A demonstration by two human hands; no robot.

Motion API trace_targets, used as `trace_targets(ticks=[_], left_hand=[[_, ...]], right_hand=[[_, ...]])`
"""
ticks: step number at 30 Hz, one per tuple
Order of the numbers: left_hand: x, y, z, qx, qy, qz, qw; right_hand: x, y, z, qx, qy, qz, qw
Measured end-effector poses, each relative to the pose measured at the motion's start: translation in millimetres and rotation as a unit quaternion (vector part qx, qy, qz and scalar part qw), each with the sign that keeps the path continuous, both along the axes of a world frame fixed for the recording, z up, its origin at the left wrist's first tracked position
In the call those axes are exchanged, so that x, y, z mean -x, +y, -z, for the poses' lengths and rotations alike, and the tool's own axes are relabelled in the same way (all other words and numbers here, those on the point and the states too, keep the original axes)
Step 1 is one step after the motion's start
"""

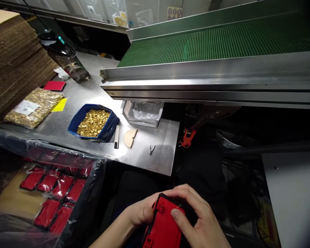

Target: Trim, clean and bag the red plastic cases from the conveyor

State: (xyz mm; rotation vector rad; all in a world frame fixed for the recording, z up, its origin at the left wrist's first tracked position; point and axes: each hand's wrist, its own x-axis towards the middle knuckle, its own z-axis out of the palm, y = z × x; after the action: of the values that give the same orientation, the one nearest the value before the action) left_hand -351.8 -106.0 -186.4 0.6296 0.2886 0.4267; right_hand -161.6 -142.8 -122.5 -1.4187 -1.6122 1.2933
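A red and black rectangular case [165, 224], of a kind I cannot make out, is held between both hands low in the view. My left hand [142, 210] grips its left edge, with the thumb against the side. Across its top and right side wraps my right hand [196, 213], the thumb pressed on the red face. Small raised red fittings show along the case's left side. Its lower end runs out of view, and some of the fingers are hidden behind it.
Left of my hands stands a plastic-lined box [98, 179] with several wrapped red pieces [48, 212]. The metal table [160, 162] bears a blue bin [73, 129] of gold-coloured bits, a grey tray [157, 120] and a bottle [69, 63]. A green conveyor [209, 41] crosses above.
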Motion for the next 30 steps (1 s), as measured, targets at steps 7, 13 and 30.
trace_targets(ticks=[7,13,30], left_hand=[[-0.5,-5.0,3.4,0.095,-0.045,0.071,0.992],[1.5,7.8,3.2,0.044,-0.009,0.105,0.993],[4.5,18.6,13.2,0.008,0.055,-0.013,0.998]], right_hand=[[-17.7,2.0,7.7,0.057,-0.055,0.127,0.989],[-27.5,12.7,-18.7,0.133,0.004,-0.112,0.985],[-22.3,8.9,-25.4,-0.048,-0.112,-0.097,0.988]])
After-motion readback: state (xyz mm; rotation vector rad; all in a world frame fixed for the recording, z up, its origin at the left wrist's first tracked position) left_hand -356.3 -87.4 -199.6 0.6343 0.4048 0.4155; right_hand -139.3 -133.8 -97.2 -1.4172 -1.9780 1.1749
